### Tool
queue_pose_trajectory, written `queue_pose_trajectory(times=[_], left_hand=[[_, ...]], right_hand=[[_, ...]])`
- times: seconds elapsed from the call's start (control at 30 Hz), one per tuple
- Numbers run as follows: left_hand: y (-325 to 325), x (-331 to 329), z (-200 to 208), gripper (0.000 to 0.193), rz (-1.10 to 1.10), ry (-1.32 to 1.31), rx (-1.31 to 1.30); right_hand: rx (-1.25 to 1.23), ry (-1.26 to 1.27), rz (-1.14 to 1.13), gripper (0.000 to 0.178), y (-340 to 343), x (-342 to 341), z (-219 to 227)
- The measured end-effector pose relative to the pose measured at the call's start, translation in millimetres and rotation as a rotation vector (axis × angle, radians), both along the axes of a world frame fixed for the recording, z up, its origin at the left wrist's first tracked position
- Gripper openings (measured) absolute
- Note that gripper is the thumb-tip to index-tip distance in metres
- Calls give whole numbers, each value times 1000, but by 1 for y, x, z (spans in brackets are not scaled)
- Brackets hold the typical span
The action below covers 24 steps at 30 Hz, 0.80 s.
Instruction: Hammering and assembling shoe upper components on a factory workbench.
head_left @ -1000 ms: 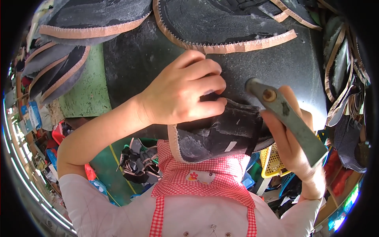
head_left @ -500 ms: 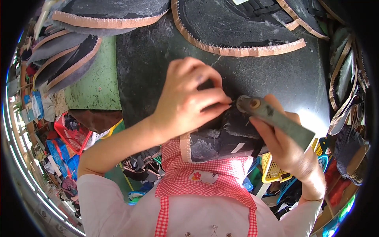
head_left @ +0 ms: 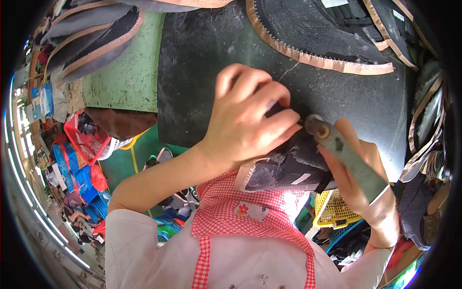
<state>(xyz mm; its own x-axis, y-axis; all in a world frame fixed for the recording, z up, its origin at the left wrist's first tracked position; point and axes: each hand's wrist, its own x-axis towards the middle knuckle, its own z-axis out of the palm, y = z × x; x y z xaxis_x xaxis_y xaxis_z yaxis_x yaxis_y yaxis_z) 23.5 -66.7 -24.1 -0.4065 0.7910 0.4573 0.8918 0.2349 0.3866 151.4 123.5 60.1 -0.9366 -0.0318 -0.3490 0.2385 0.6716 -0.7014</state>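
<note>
My right hand [head_left: 358,159] is wrapped round a hammer [head_left: 353,164] with a grey metal head. Its round face rests close to the left fingertips, over the dark work surface [head_left: 192,91]. My left hand [head_left: 250,120] is closed, thumb and fingers pinched at the upper edge of a black shoe upper piece [head_left: 284,173]. That piece has a tan stitched strip at its left end and a small white tag, and it hangs over the near edge against my red checked apron [head_left: 226,207]. Part of it is hidden under my left hand.
Several black pieces [head_left: 322,41] with tan zigzag-stitched borders lie at the far side and hang at the right. More are stacked at the far left [head_left: 96,43] on a green surface. Below stand a red basket [head_left: 74,139] and a yellow basket [head_left: 332,207].
The whole view has shifted, so the hands and work surface appear further right. Both hands keep their holds, and the hammer stays near the left fingertips.
</note>
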Motion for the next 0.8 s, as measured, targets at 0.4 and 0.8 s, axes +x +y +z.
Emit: queue_pose_trajectory(times=[0.4,0.8], left_hand=[[-2,29,-10,23,189,-272,77],[5,38,-10,17,173,-206,63]], right_hand=[[-24,-95,-119,46,3,10,0],[23,123,-20,12,7,-2,-10]])
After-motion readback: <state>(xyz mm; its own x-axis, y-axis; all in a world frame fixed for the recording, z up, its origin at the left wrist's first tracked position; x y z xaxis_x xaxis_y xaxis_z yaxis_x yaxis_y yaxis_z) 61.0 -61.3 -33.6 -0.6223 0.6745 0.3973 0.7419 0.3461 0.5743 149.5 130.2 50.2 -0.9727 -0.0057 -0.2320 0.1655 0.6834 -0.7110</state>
